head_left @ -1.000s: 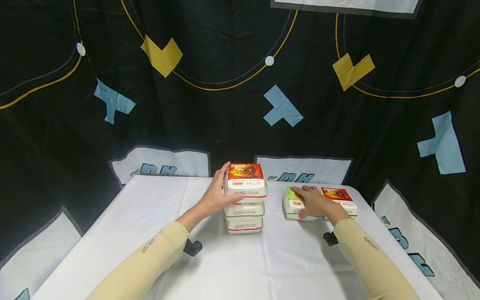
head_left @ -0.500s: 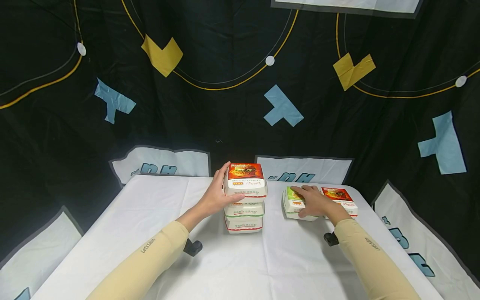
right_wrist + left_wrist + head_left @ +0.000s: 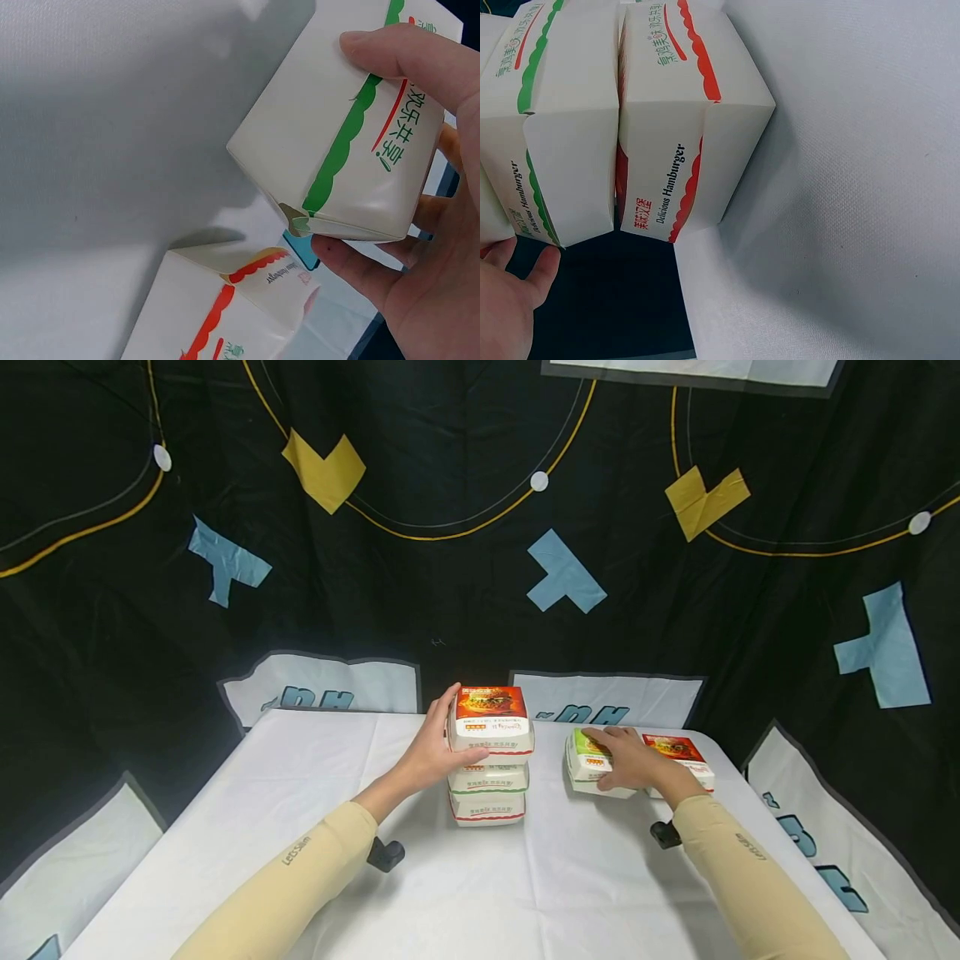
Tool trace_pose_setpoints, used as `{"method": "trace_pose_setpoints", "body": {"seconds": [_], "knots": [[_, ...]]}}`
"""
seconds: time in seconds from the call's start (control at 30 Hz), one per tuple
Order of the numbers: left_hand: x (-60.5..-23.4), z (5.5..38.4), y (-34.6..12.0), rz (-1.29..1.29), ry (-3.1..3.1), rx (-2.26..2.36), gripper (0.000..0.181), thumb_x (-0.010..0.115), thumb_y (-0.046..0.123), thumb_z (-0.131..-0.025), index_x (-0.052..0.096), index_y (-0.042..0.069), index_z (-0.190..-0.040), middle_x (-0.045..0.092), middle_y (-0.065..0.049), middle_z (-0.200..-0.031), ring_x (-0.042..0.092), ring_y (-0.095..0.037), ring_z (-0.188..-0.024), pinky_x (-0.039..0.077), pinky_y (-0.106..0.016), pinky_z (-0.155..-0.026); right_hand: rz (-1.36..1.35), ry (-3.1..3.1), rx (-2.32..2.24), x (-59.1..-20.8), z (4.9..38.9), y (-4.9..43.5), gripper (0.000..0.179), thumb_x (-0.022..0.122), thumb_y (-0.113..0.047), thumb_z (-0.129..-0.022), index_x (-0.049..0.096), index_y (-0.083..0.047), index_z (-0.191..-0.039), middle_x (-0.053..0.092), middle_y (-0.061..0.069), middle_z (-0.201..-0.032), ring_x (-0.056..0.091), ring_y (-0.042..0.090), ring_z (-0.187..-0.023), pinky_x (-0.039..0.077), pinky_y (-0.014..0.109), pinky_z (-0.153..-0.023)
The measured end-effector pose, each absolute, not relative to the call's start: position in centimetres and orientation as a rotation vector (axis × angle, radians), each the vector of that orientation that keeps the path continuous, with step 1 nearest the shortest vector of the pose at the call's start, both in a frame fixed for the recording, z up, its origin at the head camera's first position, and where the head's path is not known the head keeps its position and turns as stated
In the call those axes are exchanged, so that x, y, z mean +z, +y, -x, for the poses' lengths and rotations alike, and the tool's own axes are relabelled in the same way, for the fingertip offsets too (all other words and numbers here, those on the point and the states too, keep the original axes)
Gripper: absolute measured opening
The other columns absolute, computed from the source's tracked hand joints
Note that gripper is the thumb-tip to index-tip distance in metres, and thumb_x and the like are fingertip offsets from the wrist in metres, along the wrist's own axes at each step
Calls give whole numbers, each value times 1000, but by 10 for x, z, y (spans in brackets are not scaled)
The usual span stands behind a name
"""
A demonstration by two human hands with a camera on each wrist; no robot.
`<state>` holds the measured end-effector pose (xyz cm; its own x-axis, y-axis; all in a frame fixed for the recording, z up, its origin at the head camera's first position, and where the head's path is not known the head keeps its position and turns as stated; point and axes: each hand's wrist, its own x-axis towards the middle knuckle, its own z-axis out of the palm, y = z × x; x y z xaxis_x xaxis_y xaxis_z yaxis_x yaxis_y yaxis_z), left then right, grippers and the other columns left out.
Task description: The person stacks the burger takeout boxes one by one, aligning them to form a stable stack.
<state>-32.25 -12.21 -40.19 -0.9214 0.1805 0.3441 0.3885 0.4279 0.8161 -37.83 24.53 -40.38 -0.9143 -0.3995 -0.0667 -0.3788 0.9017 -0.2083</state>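
In the middle of the table a stack of three white hamburger boxes stands, a red-topped box uppermost and a green-banded box under it. At the bottom is a red-banded box. My left hand grips the upper part of the stack from its left side, thumb in front and fingers behind. On the right, my right hand grips a green-topped hamburger box, its thumb on the front wall and its fingers round the far side. Beside that hand stands another red-topped box, partly hidden by it.
A white cloth covers the table. A black curtain with yellow and blue patches hangs behind it. Each wrist carries a small black device, such as the left one. White printed sheets show past the table's edges.
My right hand has risen slightly with the green-topped box, whose lower edge now sits a little higher in the head view. The left hand and the stack have stayed still.
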Motion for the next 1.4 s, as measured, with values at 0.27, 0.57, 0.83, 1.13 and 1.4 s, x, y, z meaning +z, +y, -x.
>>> {"method": "trace_pose_setpoints", "body": {"seconds": [0.27,0.57,0.83,1.13,1.4], "knots": [[-403,323,-122,507,-2470,-1501,110,84,42,-77,12,35,-159,29,-2,-157,39,-25,-138,50,-53,-102,648,2969,-286,-394,374,244,91,82,-29,-81,34,-24,-158,38,20,-156,34,43,-135,40,69,-103],[-403,323,-122,513,-2467,-1505,110,84,41,-77,12,34,-160,29,-2,-157,40,-25,-137,50,-52,-102,673,2974,-266,-388,373,247,92,83,-29,-81,33,-26,-158,39,19,-155,34,44,-136,40,69,-102],[-402,323,-122,530,-2459,-1511,109,84,41,-78,12,32,-160,31,-3,-154,42,-25,-134,50,-52,-102,648,2968,-270,-380,369,247,93,83,-31,-80,32,-28,-158,38,17,-157,35,41,-135,44,66,-99],[-401,321,-122,524,-2464,-1508,108,84,40,-78,12,38,-158,31,-1,-154,41,-24,-136,50,-51,-102,688,2976,-231,-373,368,244,91,82,-33,-80,34,-28,-157,40,15,-155,38,37,-132,48,59,-95],[-402,322,-123,520,-2464,-1508,109,84,41,-78,12,33,-160,30,-2,-155,41,-24,-136,49,-52,-103,767,2975,-236,-364,363,244,91,81,-30,-79,34,-26,-157,42,16,-154,39,38,-130,47,56,-95]]}}
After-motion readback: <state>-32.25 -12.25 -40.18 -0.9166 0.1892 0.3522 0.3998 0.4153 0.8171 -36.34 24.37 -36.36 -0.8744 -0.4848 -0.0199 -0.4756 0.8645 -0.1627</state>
